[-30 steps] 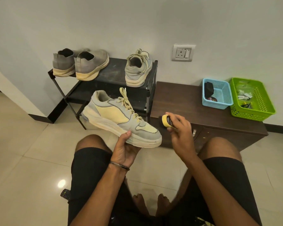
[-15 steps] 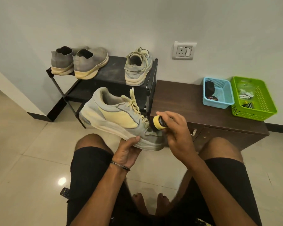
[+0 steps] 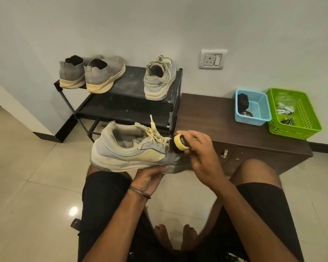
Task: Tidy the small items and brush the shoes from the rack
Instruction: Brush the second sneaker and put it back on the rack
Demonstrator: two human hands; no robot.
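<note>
Right hand point(image 3: 201, 154) round brush point(image 3: 180, 144); left hand point(image 3: 150, 178) under sneaker point(image 3: 133, 148)

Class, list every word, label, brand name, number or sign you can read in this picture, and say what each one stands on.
No text can be read for certain.
Round item in the blue basket: light lettering on a dark and red label, too blurred to read.
Packets in the green basket: any print is too small to tell.
Held sneaker, brush, wall socket: no lettering shows.
</note>
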